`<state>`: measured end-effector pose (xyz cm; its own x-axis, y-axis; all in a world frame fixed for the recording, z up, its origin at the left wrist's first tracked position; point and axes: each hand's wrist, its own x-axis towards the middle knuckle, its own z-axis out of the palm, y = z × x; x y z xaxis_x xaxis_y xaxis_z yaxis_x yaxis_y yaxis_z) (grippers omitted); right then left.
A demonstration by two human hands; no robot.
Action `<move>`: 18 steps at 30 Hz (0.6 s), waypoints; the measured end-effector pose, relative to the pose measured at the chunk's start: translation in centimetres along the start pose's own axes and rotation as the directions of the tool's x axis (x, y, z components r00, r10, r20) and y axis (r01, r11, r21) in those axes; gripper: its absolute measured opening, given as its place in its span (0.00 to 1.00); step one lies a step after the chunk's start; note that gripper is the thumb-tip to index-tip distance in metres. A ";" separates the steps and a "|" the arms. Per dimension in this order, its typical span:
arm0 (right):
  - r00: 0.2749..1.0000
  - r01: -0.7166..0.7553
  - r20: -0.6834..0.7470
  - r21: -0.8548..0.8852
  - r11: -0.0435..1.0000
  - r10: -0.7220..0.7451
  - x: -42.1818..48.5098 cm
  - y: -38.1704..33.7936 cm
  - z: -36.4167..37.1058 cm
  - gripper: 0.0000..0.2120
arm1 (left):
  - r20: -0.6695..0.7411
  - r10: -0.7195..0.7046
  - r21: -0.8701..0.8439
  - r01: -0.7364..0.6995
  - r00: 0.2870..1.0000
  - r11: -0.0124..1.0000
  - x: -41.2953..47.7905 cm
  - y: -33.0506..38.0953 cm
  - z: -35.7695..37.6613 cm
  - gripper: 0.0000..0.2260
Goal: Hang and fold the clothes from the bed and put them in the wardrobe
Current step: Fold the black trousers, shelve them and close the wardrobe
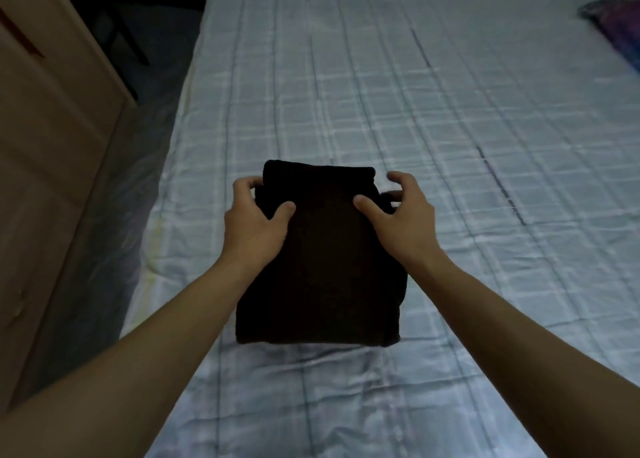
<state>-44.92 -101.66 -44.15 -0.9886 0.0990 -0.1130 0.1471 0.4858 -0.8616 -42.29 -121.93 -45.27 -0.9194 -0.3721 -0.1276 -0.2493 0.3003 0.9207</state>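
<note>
one folded dark brown cloth garment is what we hold, from both sides. our left hand grips its left edge near the far end: the thumb lies on top and the fingers curl round the side. our right hand grips the right edge the same way, thumb on top, fingers bent round the side, with a small dark bit of cloth poking out between them. the garment lies flat between the two grips and runs back from them toward us, between our two arms. it rests on a wide bed with a pale blue checked sheet, which spreads out under the grip and far past our fingertips. well to the left of our left hand stands a tall light brown wooden panel. far past our right hand, at the bed's far right edge, lies a dark purple patterned cloth, well apart from the garment.
</note>
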 end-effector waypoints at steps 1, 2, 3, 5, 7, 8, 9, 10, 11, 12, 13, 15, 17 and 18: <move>1.000 -0.017 0.007 -0.054 0.998 0.018 0.7 -0.2 0.4 0.35 | -0.023 -0.002 0.046 0.003 1.000 0.999 1.2 -0.4 0.9 0.20; 1.000 0.020 0.004 -0.146 0.989 -0.019 0.9 -0.2 0.9 0.35 | -0.051 -0.004 0.097 0.009 0.999 0.995 2.4 -0.8 1.8 0.20; 0.991 0.125 -0.001 -0.276 0.953 -0.131 0.6 -0.2 1.5 0.34 | -0.082 -0.004 0.139 0.015 0.997 0.990 3.7 -1.3 2.7 0.21; 0.918 0.382 0.116 -0.511 0.770 -0.379 -0.6 0.6 3.1 0.32 | -0.124 -0.013 0.175 0.034 0.992 0.984 5.8 -2.4 4.0 0.21; 0.895 0.446 0.257 -0.558 0.700 -0.365 -0.6 2.7 4.8 0.32 | -0.131 -0.069 0.212 0.096 0.989 0.972 7.4 -3.9 4.9 0.22; 0.905 0.426 0.276 -0.557 0.713 -0.325 0.1 3.8 5.4 0.32 | -0.121 -0.087 0.244 0.114 0.989 0.963 7.9 -4.7 5.2 0.24; 0.912 0.408 0.281 -0.560 0.721 -0.298 1.0 4.6 5.9 0.32 | -0.114 -0.067 0.295 0.098 0.991 0.950 8.3 -5.5 5.2 0.25; 0.913 0.406 0.289 -0.568 0.716 -0.288 1.8 5.3 6.5 0.32 | -0.116 0.002 0.371 0.042 0.993 0.928 8.3 -5.9 5.1 0.26; 0.908 0.416 0.303 -0.579 0.701 -0.289 2.4 5.8 6.9 0.32 | -0.111 0.115 0.453 -0.052 0.987 0.890 8.1 -6.2 4.9 0.25; 0.904 0.424 0.319 -0.584 0.692 -0.285 2.9 6.2 7.3 0.31 | -0.078 0.249 0.523 -0.173 0.965 0.835 7.6 -6.3 4.6 0.24; 0.905 0.421 0.328 -0.581 0.697 -0.273 3.4 6.6 7.5 0.31 | 0.000 0.359 0.566 -0.296 0.933 0.769 6.8 -6.2 4.3 0.21; 0.910 0.400 0.339 -0.568 0.719 -0.238 4.0 7.4 7.6 0.30 | 0.250 0.408 0.591 -0.472 0.878 0.654 4.1 -6.4 3.6 0.21; 0.912 0.386 0.351 -0.558 0.735 -0.213 4.2 7.9 7.5 0.29 | 0.455 0.305 0.606 -0.542 0.837 0.583 1.6 -7.2 3.1 0.28; 0.910 0.388 0.355 -0.555 0.736 -0.212 4.1 8.1 7.6 0.29 | 0.491 0.267 0.611 -0.546 0.829 0.574 0.9 -7.9 2.9 0.30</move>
<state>-48.03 -103.88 -55.36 -0.9421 -0.3213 -0.0959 -0.2584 0.8778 -0.4034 -42.05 -122.09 -53.69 -0.9784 0.2028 -0.0409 0.1734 0.9117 0.3725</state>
